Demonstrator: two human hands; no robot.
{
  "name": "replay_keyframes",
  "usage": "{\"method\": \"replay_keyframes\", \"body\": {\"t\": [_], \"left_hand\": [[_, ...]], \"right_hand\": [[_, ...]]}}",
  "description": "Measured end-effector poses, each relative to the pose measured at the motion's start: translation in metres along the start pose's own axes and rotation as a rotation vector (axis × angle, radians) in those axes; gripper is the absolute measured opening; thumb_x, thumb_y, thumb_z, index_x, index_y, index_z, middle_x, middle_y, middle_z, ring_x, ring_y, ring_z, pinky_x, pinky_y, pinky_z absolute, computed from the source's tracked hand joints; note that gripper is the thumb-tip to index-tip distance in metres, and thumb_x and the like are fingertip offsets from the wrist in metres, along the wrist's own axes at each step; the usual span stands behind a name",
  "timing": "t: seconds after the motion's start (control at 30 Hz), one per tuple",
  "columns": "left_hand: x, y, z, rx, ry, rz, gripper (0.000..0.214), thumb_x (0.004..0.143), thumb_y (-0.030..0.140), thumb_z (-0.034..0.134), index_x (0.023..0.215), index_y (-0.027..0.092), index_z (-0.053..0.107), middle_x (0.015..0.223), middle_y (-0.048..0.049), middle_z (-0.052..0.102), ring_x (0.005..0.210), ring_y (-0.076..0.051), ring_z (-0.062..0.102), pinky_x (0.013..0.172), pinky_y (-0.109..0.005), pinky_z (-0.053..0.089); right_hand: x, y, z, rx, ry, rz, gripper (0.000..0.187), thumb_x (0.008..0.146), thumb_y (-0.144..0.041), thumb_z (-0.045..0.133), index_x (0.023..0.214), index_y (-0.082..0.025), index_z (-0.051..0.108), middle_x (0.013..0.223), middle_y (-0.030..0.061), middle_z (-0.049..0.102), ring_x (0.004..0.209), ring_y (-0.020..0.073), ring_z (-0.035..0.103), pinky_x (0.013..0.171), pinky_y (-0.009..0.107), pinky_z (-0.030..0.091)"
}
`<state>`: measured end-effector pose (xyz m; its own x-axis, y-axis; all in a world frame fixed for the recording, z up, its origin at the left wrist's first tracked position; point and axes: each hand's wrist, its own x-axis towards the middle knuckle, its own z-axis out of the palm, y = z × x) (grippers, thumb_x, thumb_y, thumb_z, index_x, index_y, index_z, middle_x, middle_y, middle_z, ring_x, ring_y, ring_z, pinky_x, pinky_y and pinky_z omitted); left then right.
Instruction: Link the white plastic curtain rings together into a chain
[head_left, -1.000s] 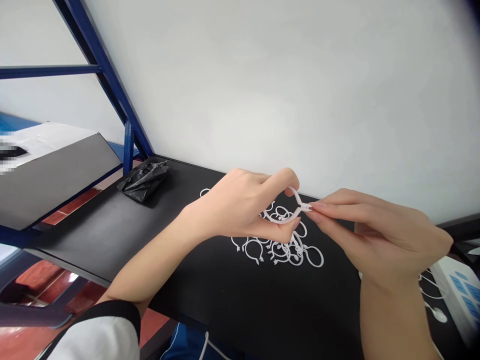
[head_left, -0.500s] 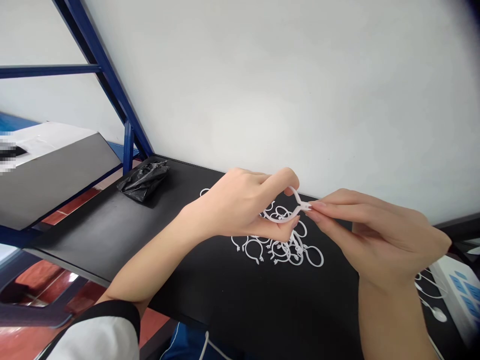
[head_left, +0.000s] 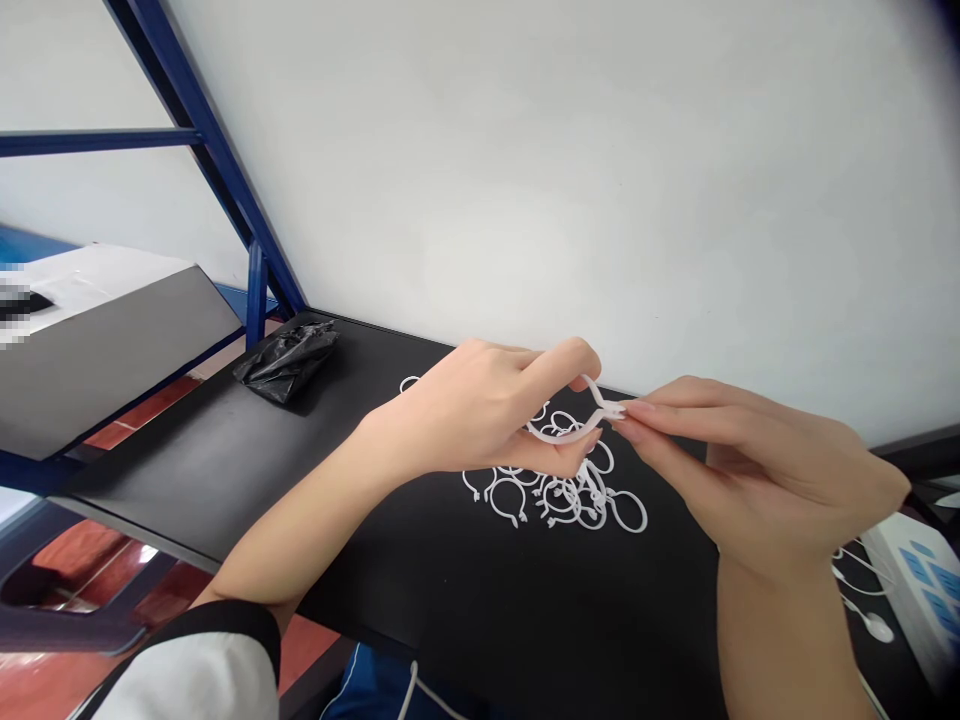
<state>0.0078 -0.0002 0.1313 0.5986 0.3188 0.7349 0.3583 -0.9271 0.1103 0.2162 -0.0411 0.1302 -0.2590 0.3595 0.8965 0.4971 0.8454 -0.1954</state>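
Observation:
A white plastic ring clip (head_left: 564,438) is held above the black table between my two hands. My left hand (head_left: 480,410) is curled round the loop, with its fingers and thumb gripping opposite sides. At the clip's two end tabs, on the right, my right hand (head_left: 780,475) has a thumb and finger pinched; the tips cover part of the tabs. A pile of loose white ring clips (head_left: 591,492) lies on the table below, several of them overlapping and partly hidden behind my left hand.
A crumpled black plastic bag (head_left: 291,360) lies at the table's back left. The black table (head_left: 480,610) meets a white wall (head_left: 562,180). A white box-like thing with blue marks (head_left: 911,585) and white cords are at the right. Blue frame bars (head_left: 217,150) rise at the left.
Both hands keep their grips and nearly the same place. My right hand has shifted slightly right, and the clip's end tabs show a little more between my hands.

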Motion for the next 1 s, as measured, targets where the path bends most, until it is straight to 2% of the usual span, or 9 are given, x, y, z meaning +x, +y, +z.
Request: {"method": "replay_keyframes", "body": {"t": [0.43, 0.67, 1.0], "left_hand": [[-0.0003, 0.0000, 0.0000, -0.048, -0.001, -0.009, 0.019, 0.089, 0.034, 0.054, 0.096, 0.018, 0.048, 0.064, 0.0063, 0.060, 0.043, -0.005, 0.040, 0.043, -0.018, 0.031], [-0.0002, 0.0014, -0.0011, -0.074, 0.015, -0.034, 0.018, 0.087, 0.034, 0.054, 0.094, 0.018, 0.049, 0.059, 0.0076, 0.056, 0.043, -0.005, 0.039, 0.044, -0.017, 0.032], [0.0013, 0.0023, 0.0003, -0.071, 0.022, -0.040, 0.019, 0.084, 0.036, 0.054, 0.091, 0.018, 0.052, 0.053, 0.0085, 0.052, 0.042, -0.005, 0.042, 0.045, -0.018, 0.036]], "right_hand": [[-0.0008, -0.0005, -0.0007, -0.014, 0.000, 0.003, 0.044, 0.070, 0.003, 0.078, 0.099, -0.031, 0.076, 0.081, -0.0036, 0.077, 0.058, 0.0166, 0.068, 0.044, 0.032, 0.055], [-0.0017, -0.0022, 0.0023, 0.017, 0.019, 0.014, 0.050, 0.070, 0.003, 0.078, 0.105, -0.033, 0.075, 0.092, -0.0029, 0.079, 0.073, 0.0224, 0.075, 0.052, 0.035, 0.063], [-0.0038, -0.0019, 0.0018, 0.021, 0.027, 0.043, 0.050, 0.070, 0.000, 0.079, 0.105, -0.036, 0.074, 0.090, -0.0039, 0.079, 0.070, 0.0237, 0.076, 0.056, 0.038, 0.066]]}}
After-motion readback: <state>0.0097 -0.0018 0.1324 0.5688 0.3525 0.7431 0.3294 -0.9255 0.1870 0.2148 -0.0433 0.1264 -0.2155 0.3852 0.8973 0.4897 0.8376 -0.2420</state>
